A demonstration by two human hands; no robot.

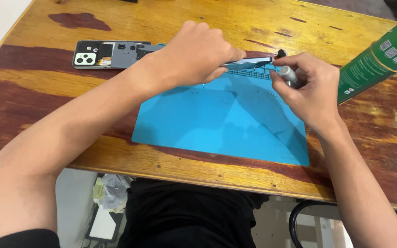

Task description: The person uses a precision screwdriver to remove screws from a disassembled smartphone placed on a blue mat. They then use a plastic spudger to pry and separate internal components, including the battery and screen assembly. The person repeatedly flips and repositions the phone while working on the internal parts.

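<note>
I saw the phone held on edge between my two hands, a thin bluish slab lifted just over the far rim of the blue mat. My left hand was curled over its near end, fingers wrapped down around the slab and pinching it from above, so most of the body was hidden under the knuckles. Only the right-hand stretch of the phone showed, pointing toward my other hand.

My right hand sat just beside that free end, closed around a small silver-grey tool with a dark tip. The tip reached up close to the phone's corner; I could not tell whether it touched. The thumb and forefinger pinched the tool's barrel while the remaining fingers were folded in behind it.

Beneath both hands lay the mat, flat on the counter, with a ridged strip of small compartments along the far edge right under the phone. The counter was worn wood, orange with dark red patches.

Beyond my left wrist, well apart from the held phone, lay an opened handset face down, its camera block at the left and grey inner plates exposed. To the right of my right hand, a green spray can leaned in from the corner, near the hand but not touching it.
</note>
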